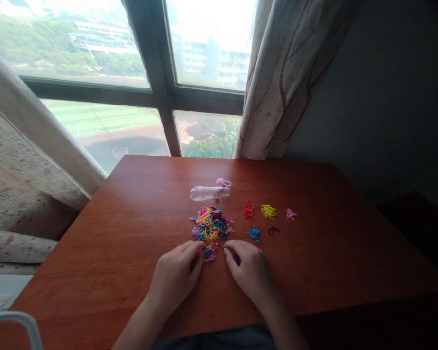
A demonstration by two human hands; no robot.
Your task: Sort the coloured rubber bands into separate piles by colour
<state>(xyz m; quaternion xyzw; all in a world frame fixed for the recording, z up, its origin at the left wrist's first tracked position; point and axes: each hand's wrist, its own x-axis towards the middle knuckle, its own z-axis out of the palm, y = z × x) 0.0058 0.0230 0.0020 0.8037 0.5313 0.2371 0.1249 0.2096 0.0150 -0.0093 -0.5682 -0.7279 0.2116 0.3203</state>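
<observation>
A mixed pile of small looped bands (212, 224), pink, blue, yellow, red and black, lies on the table in front of me. At its near left edge is my left hand (177, 272), thumb and forefinger closed together against the bands; what they pinch is hidden. My right hand (250, 267) rests just off the pile's near right side, fingers curled and thumb close to the forefinger. Whether anything is between them I cannot make out. To the right lie separate small groups of red bands (248, 210), yellow bands (269, 211), pink bands (291, 214), blue bands (254, 234) and black bands (273, 230).
Behind the pile a clear bottle (209, 193) lies on its side, with a pink looped cap (223, 183) beside it. The brown wooden table (131, 233) reaches a window (160, 92) with curtains (277, 73). A white curved bar (16, 318) stands at the lower left.
</observation>
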